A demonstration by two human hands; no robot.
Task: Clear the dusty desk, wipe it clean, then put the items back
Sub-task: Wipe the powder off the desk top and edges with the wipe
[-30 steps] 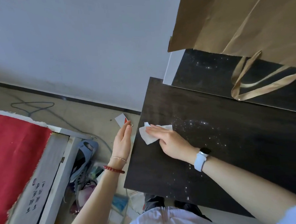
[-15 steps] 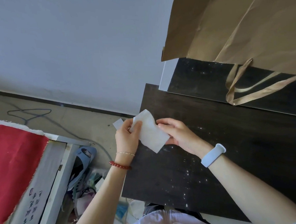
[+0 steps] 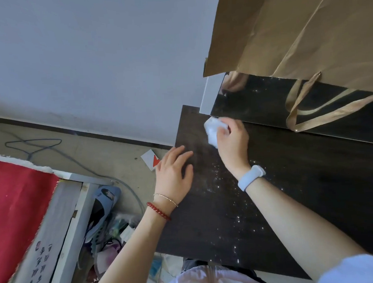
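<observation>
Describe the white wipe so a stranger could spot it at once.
Start at the dark desk and go to its far left corner, just below the brown paper bag. There the right hand grips a crumpled wipe against the desktop. It is the only white, bunched thing on the dark wood; the left hand nearby holds nothing.

You look down on: pale grey-blue wall (image 3: 95,59), dark skirting strip (image 3: 77,131) at its foot; beige floor (image 3: 108,154) with a grey cable (image 3: 33,147) looped across it — daylight soft and even; red fabric (image 3: 16,202) over a white frame (image 3: 56,224), lower left.
</observation>
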